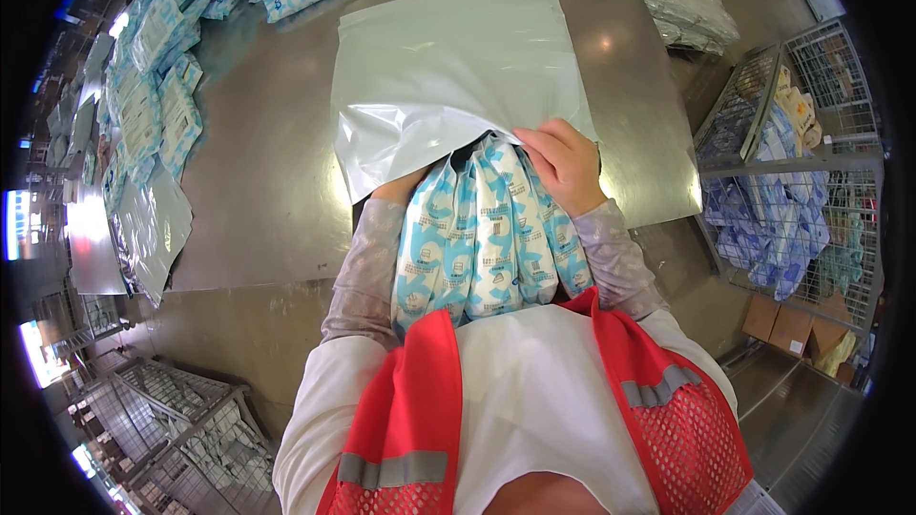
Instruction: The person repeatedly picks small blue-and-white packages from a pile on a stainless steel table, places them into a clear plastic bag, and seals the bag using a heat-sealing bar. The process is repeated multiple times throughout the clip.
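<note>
A white plastic mailing bag (pixel 458 57) lies on the metal table, its mouth toward me. Several blue-and-white soft packets (pixel 487 229) stand in a row against my body, and their far ends go under the bag's edge. My right hand (pixel 565 164) pinches the lip of the bag's mouth at the right, just above the packets. Only the wrist end of my left hand (pixel 403 188) shows, left of the packets. Its fingers are hidden under the bag, so I cannot see what they touch.
On the metal table (pixel 267 153), similar packets (pixel 143 95) are heaped at the far left, beside a loose silvery-white bag (pixel 153 224). Clear plastic packages (pixel 676 0) are piled at the far right. Wire cages (pixel 778 191) with blue packs stand right, cardboard boxes (pixel 790 326) below them; another cage (pixel 196 410) is lower left.
</note>
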{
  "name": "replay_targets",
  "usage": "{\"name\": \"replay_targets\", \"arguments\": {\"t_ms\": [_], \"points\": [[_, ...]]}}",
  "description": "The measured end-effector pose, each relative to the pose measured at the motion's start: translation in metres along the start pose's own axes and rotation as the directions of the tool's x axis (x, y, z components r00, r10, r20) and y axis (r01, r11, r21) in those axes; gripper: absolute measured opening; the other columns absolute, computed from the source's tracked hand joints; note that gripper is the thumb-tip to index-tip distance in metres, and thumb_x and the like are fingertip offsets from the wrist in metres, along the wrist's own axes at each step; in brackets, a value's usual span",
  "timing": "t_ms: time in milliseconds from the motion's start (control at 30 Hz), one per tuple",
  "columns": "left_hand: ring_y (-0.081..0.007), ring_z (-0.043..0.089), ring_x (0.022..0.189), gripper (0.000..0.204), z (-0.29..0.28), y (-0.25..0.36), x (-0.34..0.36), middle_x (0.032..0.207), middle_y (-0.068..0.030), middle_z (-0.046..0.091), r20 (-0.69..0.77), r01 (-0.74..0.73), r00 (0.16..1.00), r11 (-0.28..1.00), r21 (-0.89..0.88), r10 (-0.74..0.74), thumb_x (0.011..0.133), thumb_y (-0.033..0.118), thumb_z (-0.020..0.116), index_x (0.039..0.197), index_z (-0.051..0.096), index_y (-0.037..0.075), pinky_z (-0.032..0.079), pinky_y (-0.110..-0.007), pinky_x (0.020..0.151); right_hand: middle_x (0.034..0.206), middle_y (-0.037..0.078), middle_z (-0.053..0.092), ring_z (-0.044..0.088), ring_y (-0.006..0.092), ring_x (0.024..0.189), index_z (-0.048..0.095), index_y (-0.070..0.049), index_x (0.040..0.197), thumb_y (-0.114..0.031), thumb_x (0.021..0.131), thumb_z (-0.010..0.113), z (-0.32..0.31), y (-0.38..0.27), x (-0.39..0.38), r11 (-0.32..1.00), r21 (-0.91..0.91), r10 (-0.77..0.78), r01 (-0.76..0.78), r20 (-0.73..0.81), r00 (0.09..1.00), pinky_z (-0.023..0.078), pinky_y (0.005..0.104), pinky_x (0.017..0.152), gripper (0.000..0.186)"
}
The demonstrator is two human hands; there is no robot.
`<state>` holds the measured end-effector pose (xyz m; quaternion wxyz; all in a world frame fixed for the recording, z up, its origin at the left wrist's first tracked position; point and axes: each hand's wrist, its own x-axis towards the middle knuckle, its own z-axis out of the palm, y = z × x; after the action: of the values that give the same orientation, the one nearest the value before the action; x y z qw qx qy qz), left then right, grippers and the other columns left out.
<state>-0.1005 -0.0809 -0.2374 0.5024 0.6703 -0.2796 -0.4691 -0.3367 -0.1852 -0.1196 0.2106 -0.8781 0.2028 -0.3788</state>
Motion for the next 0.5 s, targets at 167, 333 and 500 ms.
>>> {"name": "replay_targets", "arguments": {"t_ms": [167,333,500], "points": [[-0.0196,0.064,0.097,0.036,-0.035,-0.049,-0.038,0.113,-0.0113,0.067,-0.352,-0.057,0.929,0.985,0.161,0.111,0.096,0.025,0.057,0.12,0.06,-0.001,0.051,-0.033,0.086,0.073,0.007,0.054,0.054,0.0249,0.059,0.069,-0.008,0.107,-0.002,0.078,0.074,-0.019,-0.006,-0.024,0.994,-0.02,-0.106,0.107,0.022,0.994,0.041,0.0373,0.051,0.03],[-0.021,0.064,0.098,0.038,-0.049,-0.081,-0.099,0.114,-0.0132,0.066,-0.472,0.017,0.872,0.955,0.296,0.131,0.095,0.026,0.059,0.121,0.058,-0.002,0.051,-0.033,0.085,0.079,0.007,0.056,0.057,0.0252,0.068,0.069,-0.007,0.111,-0.002,0.078,0.074,-0.038,-0.017,-0.063,0.995,0.054,-0.09,0.081,0.186,0.978,0.045,0.0348,0.057,0.034],[-0.0224,0.064,0.099,0.041,-0.068,-0.106,-0.174,0.116,-0.015,0.065,-0.412,0.1,0.91,0.947,0.304,0.037,0.094,0.027,0.06,0.123,0.056,-0.002,0.051,-0.034,0.084,0.109,0.015,0.06,0.06,0.0281,0.097,0.06,-0.005,0.126,-0.001,0.084,0.068,-0.036,0.017,-0.091,0.893,0.213,0.374,-0.397,0.142,0.917,0.051,0.0332,0.079,0.043]]}}
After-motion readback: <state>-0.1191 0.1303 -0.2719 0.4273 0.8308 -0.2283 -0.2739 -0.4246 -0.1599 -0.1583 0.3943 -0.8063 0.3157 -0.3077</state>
